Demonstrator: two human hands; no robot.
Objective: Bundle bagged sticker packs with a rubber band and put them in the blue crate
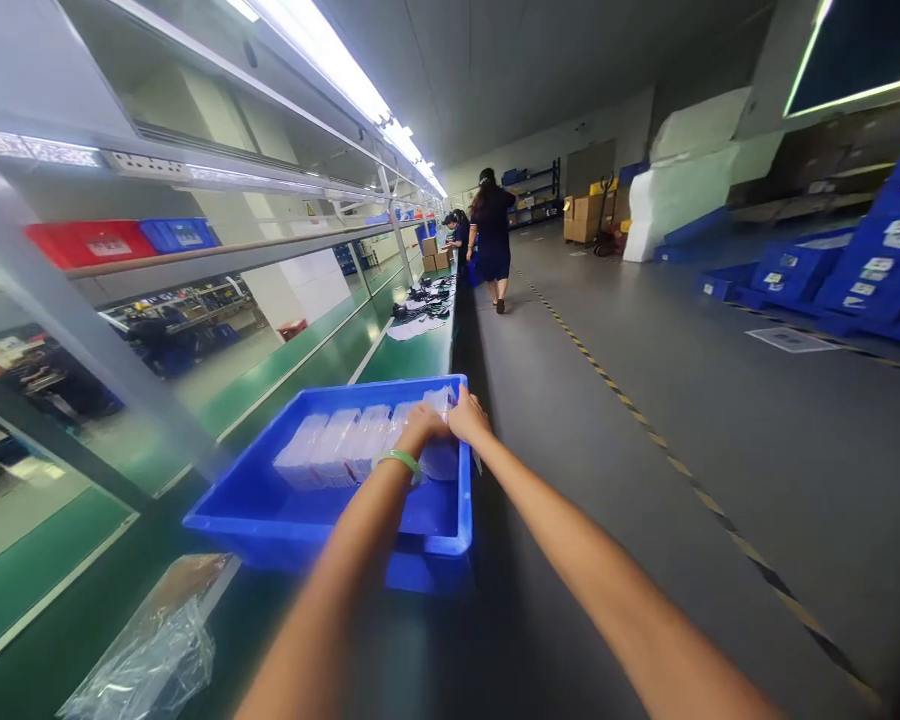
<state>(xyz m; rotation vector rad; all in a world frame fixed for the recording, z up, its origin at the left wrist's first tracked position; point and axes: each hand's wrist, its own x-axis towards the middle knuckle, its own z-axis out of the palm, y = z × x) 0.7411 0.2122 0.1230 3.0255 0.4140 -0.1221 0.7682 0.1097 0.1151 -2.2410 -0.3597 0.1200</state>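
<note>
I am standing in a factory: green assembly line (412, 350), stacked blue crates (870, 270) lying right of it.

Both hands meet at the far right corner of the blue bin (285, 520), the left hand (422, 424) down among the clear packets (345, 445) and the right hand (468, 417) on the rim beside it. Inward from the grip, the row of packets fills the bin's far half, leaving open floor only in the half nearer the person. The bin's walls close in every side, so the way in is from above. Beyond the grip the green bench (412, 355) runs bare up to a tangle of black cables (427, 298). To the left a slanted frame post (82, 330) and a shelf rail (217, 258) bar the way. On the near side, crumpled plastic wrap (150, 655) lies on the bench. To the right the aisle floor (645, 450) is open.
</note>
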